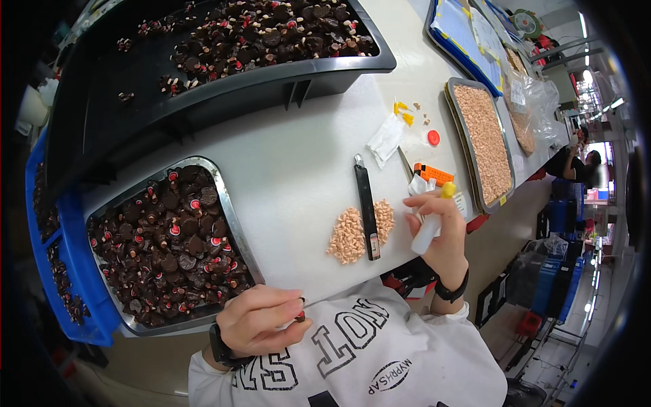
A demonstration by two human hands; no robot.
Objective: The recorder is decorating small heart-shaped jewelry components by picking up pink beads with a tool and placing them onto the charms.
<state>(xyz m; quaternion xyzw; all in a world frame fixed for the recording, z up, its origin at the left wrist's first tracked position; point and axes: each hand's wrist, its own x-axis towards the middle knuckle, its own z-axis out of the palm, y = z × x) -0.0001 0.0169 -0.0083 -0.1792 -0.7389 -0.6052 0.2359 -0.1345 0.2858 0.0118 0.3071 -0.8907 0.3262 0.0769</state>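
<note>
My left hand (266, 317), near the table's front edge, pinches a small dark piece with red on it (300, 317); the fingers hide much of it. In my right hand (449, 237) is a translucent white squeeze bottle (426, 235) with a yellow cap (448, 190), tilted and held above the table. Between the hands lie two small heaps of beige pieces, a larger one (347, 239) and a smaller one (384, 218). A black utility knife (365, 203) rests between these heaps. To the left, a metal tray (224, 186) holds many dark brown and red pieces.
A large black bin (224, 108) with finished-looking dark pieces stands at the back left, beside a blue bin (74, 271). On the right is a tray (453, 102) full of beige pieces. Between lie an orange box (434, 174), red cap (433, 138) and white tissue (386, 140).
</note>
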